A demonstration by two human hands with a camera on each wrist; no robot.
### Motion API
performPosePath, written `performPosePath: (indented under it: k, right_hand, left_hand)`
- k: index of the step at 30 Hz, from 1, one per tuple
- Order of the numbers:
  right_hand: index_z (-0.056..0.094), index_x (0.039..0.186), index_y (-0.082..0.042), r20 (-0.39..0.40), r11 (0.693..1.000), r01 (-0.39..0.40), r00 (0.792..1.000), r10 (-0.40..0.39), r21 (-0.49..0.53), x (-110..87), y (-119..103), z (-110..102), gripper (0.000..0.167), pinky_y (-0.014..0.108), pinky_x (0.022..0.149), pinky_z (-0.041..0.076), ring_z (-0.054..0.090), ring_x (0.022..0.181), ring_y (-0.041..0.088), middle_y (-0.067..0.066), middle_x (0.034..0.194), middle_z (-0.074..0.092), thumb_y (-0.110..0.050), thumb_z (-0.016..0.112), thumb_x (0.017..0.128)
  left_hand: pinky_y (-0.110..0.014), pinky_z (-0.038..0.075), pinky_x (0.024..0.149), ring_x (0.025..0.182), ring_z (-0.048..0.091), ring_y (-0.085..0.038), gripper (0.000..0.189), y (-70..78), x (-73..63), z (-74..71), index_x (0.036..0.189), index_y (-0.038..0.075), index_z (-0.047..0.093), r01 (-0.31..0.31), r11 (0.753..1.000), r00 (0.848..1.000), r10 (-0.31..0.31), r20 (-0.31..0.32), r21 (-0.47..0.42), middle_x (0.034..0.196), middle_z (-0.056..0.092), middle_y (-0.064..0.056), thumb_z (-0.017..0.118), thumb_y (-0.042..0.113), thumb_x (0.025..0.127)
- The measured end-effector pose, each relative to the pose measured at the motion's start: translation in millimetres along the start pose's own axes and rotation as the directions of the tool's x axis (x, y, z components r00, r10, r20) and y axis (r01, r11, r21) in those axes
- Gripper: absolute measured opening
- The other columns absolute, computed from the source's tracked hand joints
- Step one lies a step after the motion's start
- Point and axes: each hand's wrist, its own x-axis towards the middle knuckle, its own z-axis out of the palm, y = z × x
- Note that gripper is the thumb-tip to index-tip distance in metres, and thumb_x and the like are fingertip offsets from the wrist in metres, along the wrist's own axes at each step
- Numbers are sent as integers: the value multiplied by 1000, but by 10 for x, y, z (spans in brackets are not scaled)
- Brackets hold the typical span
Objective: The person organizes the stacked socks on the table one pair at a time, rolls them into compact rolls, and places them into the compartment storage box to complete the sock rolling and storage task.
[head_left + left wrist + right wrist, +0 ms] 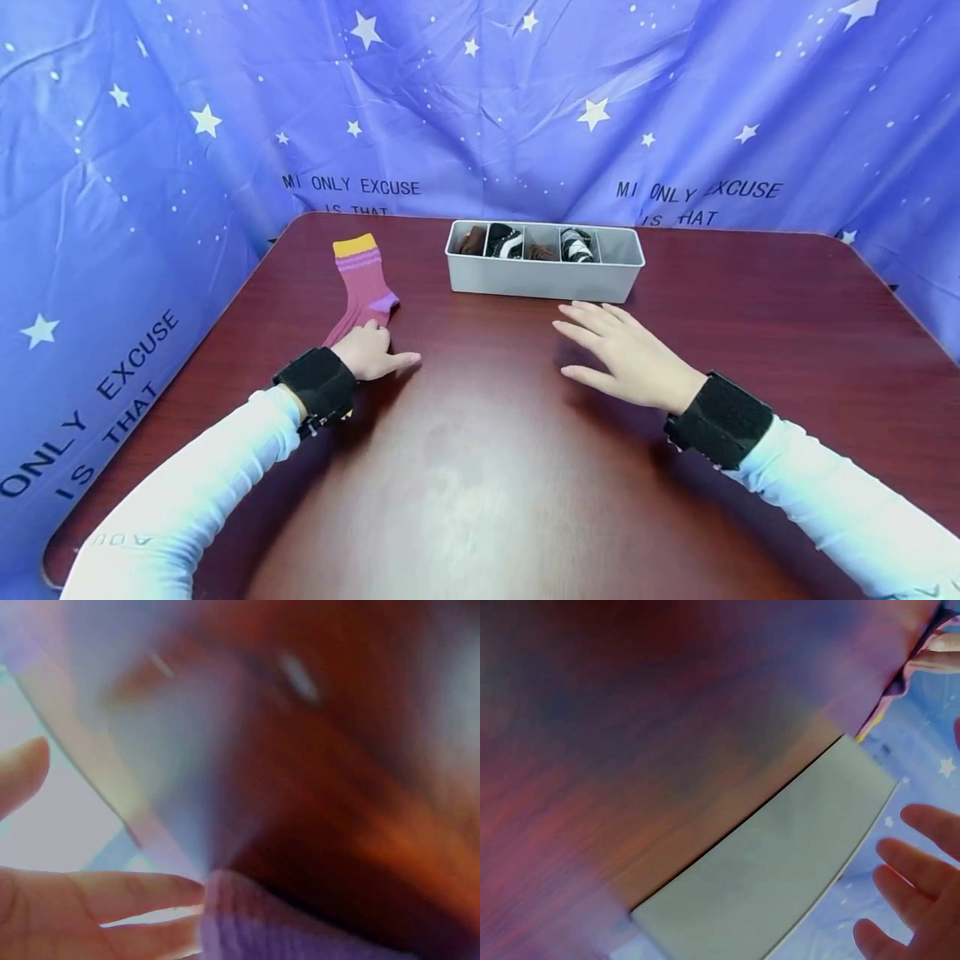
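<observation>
A pink sock [363,283] with a yellow cuff and purple stripes and heel lies flat on the left of the table. My left hand [367,350] rests on its foot part, thumb spread away to the right. In the left wrist view, straight fingers [135,895] touch the edge of the purple knit [244,919]; the hand and wrist hide much of the sock's foot. My right hand [618,350] is held over the table, fingers extended and holding nothing. Just beyond it stands a grey divided box [536,279].
Inside the box, separate compartments hold a brown roll [472,242], a black-and-white bundle [505,243], a dark brown bundle [542,252] and a striped bundle [577,247]. The rightmost compartment shows its bare wall. A blue starry curtain [480,108] hangs behind the reddish-brown table [465,467].
</observation>
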Motion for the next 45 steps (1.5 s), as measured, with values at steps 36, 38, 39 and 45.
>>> performPosePath:
  k: [36,38,39,45]
  right_hand:
    - [55,93,-15,391,973,224,891,-228,57,-430,-853,-223,40,27,72,39,45,71,5,-8,82,49,-37,68,61]
    - [53,87,-16,402,963,268,881,-250,12,-484,-992,-248,39,24,68,36,44,68,5,-9,78,48,-39,69,59]
    - [53,84,-16,398,957,289,880,-260,-14,-505,-1050,-254,39,23,66,35,43,66,5,-9,75,48,-40,69,58]
    - [54,77,-17,378,946,305,893,-243,-113,-573,-1196,-257,36,23,66,35,44,64,8,-7,68,47,-43,69,58]
  left_hand:
    - [-50,40,80,106,50,-34,62,824,-609,198,125,23,44,-300,922,950,313,-14,246,130,41,-15,38,62,77]
    - [-55,30,90,118,40,-32,61,918,-452,174,127,25,41,-323,922,946,322,42,214,135,34,-13,35,61,78]
    - [-57,24,93,122,34,-30,61,978,-383,163,128,26,40,-340,917,940,333,69,209,137,31,-12,35,61,79]
    - [-56,11,100,127,25,-26,59,1355,-131,121,126,24,43,-431,872,902,413,127,232,140,28,-7,38,60,78]
